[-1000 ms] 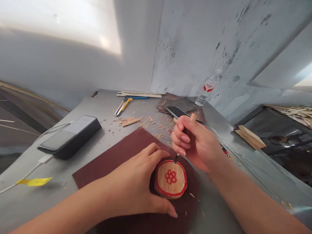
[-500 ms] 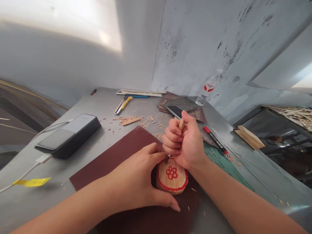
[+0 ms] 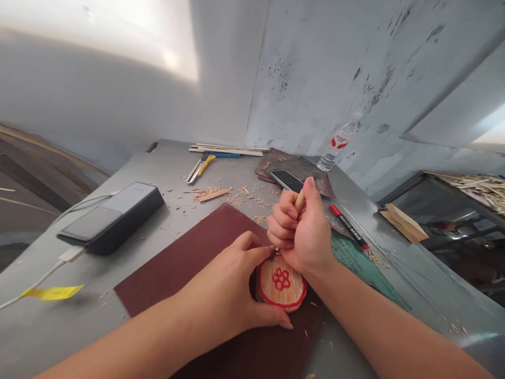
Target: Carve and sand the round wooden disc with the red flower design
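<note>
A round wood slice (image 3: 272, 289), with a red flower drawn in its middle and a red band round its edge, rests on a dark red sheet (image 3: 177, 268). My left hand (image 3: 240, 284) grips the slice from the left, thumb at the near side and fingers at the far side. Wrapped in a fist, my right hand (image 3: 302, 231) holds a wooden-handled carving tool (image 3: 300, 200). The tool's dark metal end comes out below the fist at the slice's far left edge, close to my left fingertips. Most of the handle is hidden by my fingers.
Behind lie wood shavings (image 3: 215, 194), a yellow utility knife (image 3: 201, 167), thin wood strips (image 3: 229, 149) and a phone (image 3: 286, 179). A power bank (image 3: 112, 216) with a cable sits left. To the right are a red-black marker (image 3: 349, 226), a green sheet (image 3: 359, 263) and a water bottle (image 3: 339, 141).
The wood slice has shifted slightly right and tips a little differently, with less of its near side showing. My right fist and the tool have moved slightly right, the handle leaning more.
</note>
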Tool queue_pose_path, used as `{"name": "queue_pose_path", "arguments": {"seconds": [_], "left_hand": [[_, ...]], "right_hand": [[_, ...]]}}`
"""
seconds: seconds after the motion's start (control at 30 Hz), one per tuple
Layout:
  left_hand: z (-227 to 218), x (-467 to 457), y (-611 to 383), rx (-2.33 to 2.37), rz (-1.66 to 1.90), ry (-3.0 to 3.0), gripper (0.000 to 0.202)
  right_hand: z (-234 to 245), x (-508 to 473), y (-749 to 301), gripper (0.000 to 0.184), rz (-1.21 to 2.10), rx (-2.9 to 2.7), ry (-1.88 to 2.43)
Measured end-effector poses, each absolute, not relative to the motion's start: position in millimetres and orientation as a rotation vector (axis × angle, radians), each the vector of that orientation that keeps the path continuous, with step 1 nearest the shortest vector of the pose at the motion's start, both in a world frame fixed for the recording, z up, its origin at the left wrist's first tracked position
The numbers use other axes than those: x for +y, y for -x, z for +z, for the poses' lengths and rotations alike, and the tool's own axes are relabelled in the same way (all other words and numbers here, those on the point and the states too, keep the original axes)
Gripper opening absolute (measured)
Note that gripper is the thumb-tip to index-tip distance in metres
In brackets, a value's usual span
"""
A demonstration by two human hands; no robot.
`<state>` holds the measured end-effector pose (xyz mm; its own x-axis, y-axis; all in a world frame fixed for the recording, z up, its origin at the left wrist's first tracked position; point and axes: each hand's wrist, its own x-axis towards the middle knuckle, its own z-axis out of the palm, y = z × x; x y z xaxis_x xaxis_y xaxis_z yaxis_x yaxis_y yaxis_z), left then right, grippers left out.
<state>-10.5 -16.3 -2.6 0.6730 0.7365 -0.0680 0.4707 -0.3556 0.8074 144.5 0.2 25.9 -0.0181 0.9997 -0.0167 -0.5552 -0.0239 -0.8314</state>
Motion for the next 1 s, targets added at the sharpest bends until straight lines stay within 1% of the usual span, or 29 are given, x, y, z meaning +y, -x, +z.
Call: {"name": "queue_pose_path", "arguments": {"seconds": [0.13, 0.3, 0.5, 0.67, 0.73, 0.87, 1.0], "left_hand": [[-4.7, -16.1, 10.3, 0.937, 0.418, -2.0, 0.067], [-8.8, -18.9, 8.9, 0.937, 0.437, -2.001, 0.065], [-10.8, -21.5, 7.3, 0.932, 0.447, -1.987, 0.059], [-8.5, -20.4, 7.8, 0.918, 0.445, -1.995, 0.058], [-5.7, -20.4, 8.3, 0.906, 0.428, -2.003, 0.059], [-0.1, -20.9, 12.4, 0.889, 0.378, -1.988, 0.069], [3.4, -18.1, 22.0, 0.844, 0.41, -2.039, 0.066]], "right_hand": [[24.6, -1.3, -140.9, 0.07, 1.438, -0.754, 0.826], [21.2, -2.5, -140.1, 0.066, 1.452, -0.667, 0.873], [17.4, 6.6, -147.2, 0.061, 1.587, -0.454, 0.9], [16.3, 10.3, -155.1, 0.061, 1.69, -0.403, 0.887], [16.5, 9.0, -159.6, 0.062, 1.714, -0.401, 0.865], [18.5, 5.1, -169.0, 0.061, 1.726, -0.429, 0.793], [23.4, 4.4, -178.4, 0.057, 1.662, -0.685, 0.769]]}}
